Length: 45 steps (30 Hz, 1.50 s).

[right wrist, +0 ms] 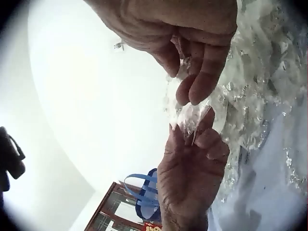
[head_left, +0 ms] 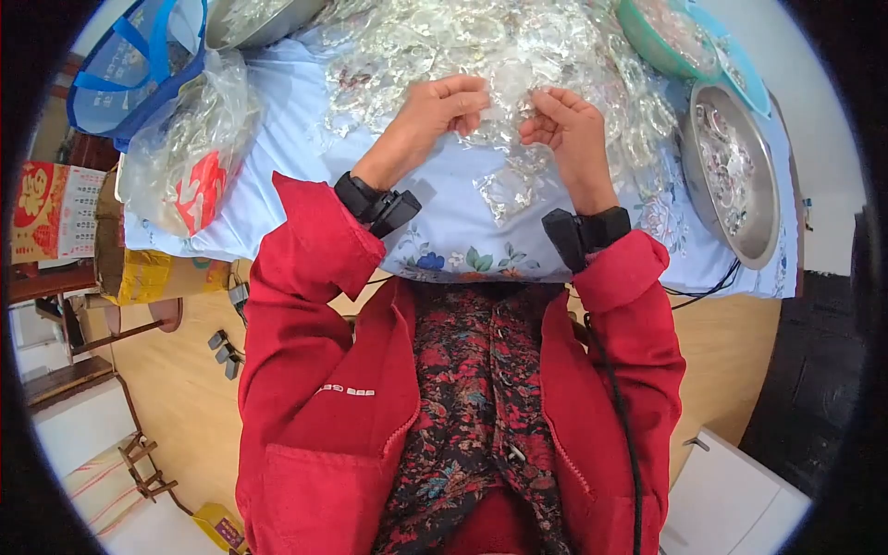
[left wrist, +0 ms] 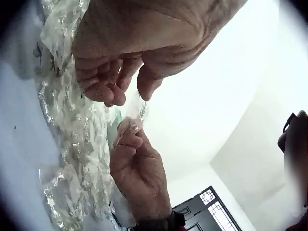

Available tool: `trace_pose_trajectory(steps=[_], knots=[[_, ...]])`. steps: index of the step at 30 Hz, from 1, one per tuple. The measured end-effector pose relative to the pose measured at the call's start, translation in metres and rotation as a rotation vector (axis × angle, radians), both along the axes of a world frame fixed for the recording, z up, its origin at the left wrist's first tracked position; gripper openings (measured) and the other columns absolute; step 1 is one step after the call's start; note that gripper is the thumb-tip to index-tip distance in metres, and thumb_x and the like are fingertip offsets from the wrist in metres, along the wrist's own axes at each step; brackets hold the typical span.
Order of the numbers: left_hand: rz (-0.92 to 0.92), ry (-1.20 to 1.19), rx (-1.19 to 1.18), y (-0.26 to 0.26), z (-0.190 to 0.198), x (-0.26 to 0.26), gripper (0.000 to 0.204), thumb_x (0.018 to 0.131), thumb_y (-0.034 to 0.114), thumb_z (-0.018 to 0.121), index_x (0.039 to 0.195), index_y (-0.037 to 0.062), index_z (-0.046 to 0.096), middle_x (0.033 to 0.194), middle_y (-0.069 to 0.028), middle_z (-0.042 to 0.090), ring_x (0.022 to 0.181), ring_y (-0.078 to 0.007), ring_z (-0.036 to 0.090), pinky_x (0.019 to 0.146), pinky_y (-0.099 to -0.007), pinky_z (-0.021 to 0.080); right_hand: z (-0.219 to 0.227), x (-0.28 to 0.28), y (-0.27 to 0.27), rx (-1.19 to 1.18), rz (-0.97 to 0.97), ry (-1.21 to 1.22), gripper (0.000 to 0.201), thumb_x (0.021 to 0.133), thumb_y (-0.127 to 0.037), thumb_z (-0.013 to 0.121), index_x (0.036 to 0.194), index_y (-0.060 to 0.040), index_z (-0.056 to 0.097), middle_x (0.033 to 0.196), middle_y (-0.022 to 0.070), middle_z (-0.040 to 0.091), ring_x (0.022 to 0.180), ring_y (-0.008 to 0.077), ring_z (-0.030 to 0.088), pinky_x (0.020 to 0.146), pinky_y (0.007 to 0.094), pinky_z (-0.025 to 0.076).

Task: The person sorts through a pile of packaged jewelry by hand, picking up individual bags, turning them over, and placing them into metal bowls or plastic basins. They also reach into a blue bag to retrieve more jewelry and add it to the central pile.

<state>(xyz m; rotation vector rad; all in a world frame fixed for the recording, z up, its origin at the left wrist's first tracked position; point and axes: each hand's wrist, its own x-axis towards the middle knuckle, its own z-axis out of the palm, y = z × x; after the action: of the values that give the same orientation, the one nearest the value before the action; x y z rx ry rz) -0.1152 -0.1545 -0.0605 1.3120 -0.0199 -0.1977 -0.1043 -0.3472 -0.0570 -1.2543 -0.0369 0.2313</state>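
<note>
Both hands are raised over the near edge of a heap of clear plastic packets (head_left: 435,46). Between them is a small clear plastic bag (right wrist: 190,115) with shiny bits in it. My left hand (head_left: 433,118) pinches one side of the bag between thumb and fingers, the other fingers curled in. My right hand (head_left: 572,129) pinches the opposite side, its thumb and forefinger close together. On the cloth just below the hands lies another clear packet (head_left: 509,194) with silvery contents.
A blue flowered tablecloth (head_left: 296,102) covers the table. At left stand a blue bag (head_left: 111,92) and a filled clear plastic bag (head_left: 185,148). A steel bowl (head_left: 763,213) and a green basin (head_left: 647,42) hold more packets at right; another metal bowl (head_left: 222,32) is back left.
</note>
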Motion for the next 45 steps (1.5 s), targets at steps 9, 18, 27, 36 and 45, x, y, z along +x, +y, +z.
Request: trace_pose_trajectory(steps=[9, 18, 27, 36, 45], knots=[[0.043, -0.062, 0.108, 0.011, -0.003, -0.001, 0.015, 0.082, 0.011, 0.057, 0.088, 0.0008, 0.066, 0.068, 0.0008, 0.057, 0.061, -0.0064, 0.049, 0.057, -0.0208, 0.038, 0.005, -0.004, 0.002, -0.098, -0.068, -0.033, 0.022, 0.082, -0.009, 0.060, 0.100, 0.0036, 0.056, 0.078, 0.0075, 0.063, 0.056, 0.0133, 0.060, 0.053, 0.0246, 0.050], [0.596, -0.879, 1.069, 0.046, -0.002, 0.006, 0.026, 0.079, 0.017, 0.062, 0.099, 0.0001, 0.062, 0.074, -0.0092, 0.060, 0.066, -0.0146, 0.053, 0.062, -0.0273, 0.044, 0.006, -0.006, -0.004, -0.162, -0.075, -0.100, 0.031, 0.081, -0.009, 0.060, 0.108, 0.0035, 0.057, 0.087, 0.0109, 0.066, 0.056, 0.0121, 0.060, 0.055, 0.0233, 0.050], [-0.049, -0.234, 0.483, 0.012, 0.010, -0.014, 0.017, 0.080, 0.018, 0.064, 0.088, 0.0026, 0.063, 0.069, -0.0013, 0.060, 0.058, -0.0072, 0.051, 0.053, -0.0204, 0.039, 0.009, -0.014, 0.011, -0.292, 0.021, -0.172, 0.026, 0.081, -0.009, 0.057, 0.105, 0.0036, 0.059, 0.083, 0.0098, 0.066, 0.058, 0.0113, 0.058, 0.055, 0.0218, 0.049], [0.301, -0.277, 0.291, 0.073, 0.051, 0.012, 0.016, 0.083, 0.014, 0.057, 0.071, 0.0043, 0.058, 0.061, 0.0015, 0.052, 0.052, -0.0060, 0.044, 0.049, -0.0213, 0.034, 0.009, -0.031, -0.015, -0.293, 0.000, -0.093, 0.017, 0.080, -0.008, 0.060, 0.093, 0.0028, 0.063, 0.075, 0.0054, 0.063, 0.058, 0.0100, 0.056, 0.056, 0.0218, 0.046], [0.522, -0.343, -0.075, 0.139, 0.045, 0.066, 0.008, 0.082, 0.008, 0.055, 0.081, 0.0020, 0.060, 0.073, -0.0016, 0.059, 0.060, -0.0080, 0.051, 0.057, -0.0207, 0.041, -0.012, -0.057, -0.028, -0.452, 0.092, -0.142, 0.019, 0.079, -0.004, 0.060, 0.097, 0.0007, 0.063, 0.078, 0.0055, 0.065, 0.062, 0.0099, 0.058, 0.058, 0.0224, 0.047]])
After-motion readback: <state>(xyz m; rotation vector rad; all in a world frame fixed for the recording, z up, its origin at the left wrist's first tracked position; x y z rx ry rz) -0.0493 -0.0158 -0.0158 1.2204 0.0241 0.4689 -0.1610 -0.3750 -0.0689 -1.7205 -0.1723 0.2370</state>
